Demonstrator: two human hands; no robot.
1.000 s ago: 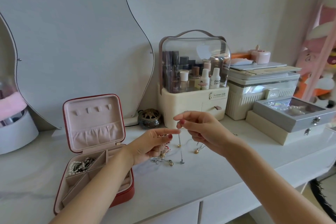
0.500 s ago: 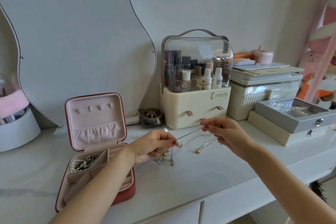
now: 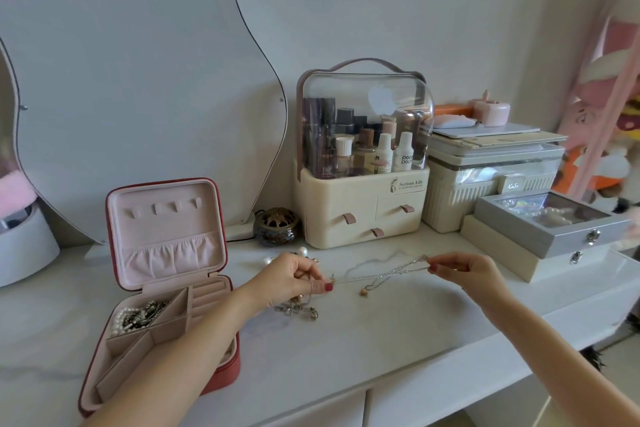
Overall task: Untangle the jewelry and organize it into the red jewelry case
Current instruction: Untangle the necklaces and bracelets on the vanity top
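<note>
The red jewelry case (image 3: 227, 369) lies open at the left of the white vanity top, pink inside, with a pearl strand and dark chain (image 3: 138, 317) in its back-left compartment. My left hand (image 3: 292, 279) and my right hand (image 3: 462, 269) each pinch one end of a thin silver chain (image 3: 384, 276), stretched between them just above the surface. A small gold bead (image 3: 363, 293) hangs from the chain. A tangle of jewelry (image 3: 299, 310) lies under my left hand, and pearl pieces (image 3: 303, 251) sit behind it.
A wavy mirror (image 3: 138, 80) leans on the wall behind the case. A small round bronze pot (image 3: 275, 226), a cream cosmetics organizer (image 3: 362, 208), a ribbed storage box (image 3: 491, 180) and a grey glass-topped box (image 3: 550, 224) line the back and right. The vanity edge (image 3: 415, 371) runs in front.
My hands have moved apart and lower: the right hand drew the chain out to the right, so it now stretches nearly flat between both hands instead of dangling.
</note>
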